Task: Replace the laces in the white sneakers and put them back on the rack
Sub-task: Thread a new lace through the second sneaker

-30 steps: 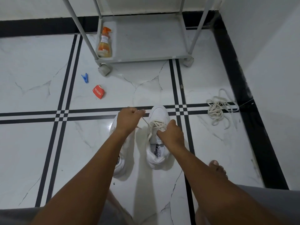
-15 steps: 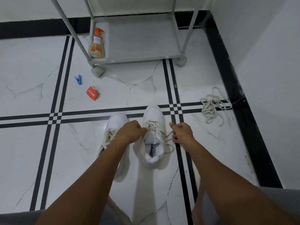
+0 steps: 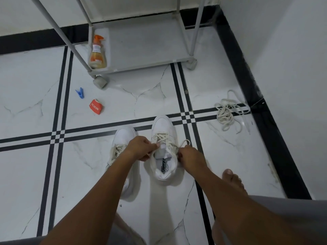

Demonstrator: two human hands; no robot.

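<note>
Two white sneakers stand side by side on the tiled floor, toes pointing away from me. The right sneaker (image 3: pixel 163 128) has a cream lace (image 3: pixel 165 138) crossed through its eyelets. My left hand (image 3: pixel 140 147) pinches one lace end at the shoe's left side. My right hand (image 3: pixel 190 155) pinches the other end, which loops out at the right side. The left sneaker (image 3: pixel 123 137) is laced too and partly hidden under my left forearm. A loose tangle of cream laces (image 3: pixel 228 112) lies on the floor to the right. The grey rack (image 3: pixel 141 45) stands beyond the shoes.
An orange spray bottle (image 3: pixel 97 53) stands on the rack's bottom shelf at its left end. A blue clothes peg (image 3: pixel 79 93) and a red packet (image 3: pixel 96 106) lie on the floor to the left. A white wall with black skirting runs along the right. My bare foot (image 3: pixel 231 179) rests nearby.
My hands came back together at the right sneaker's top eyelets after pulling apart, each still holding a lace end. The left sneaker came out from under my left hand.
</note>
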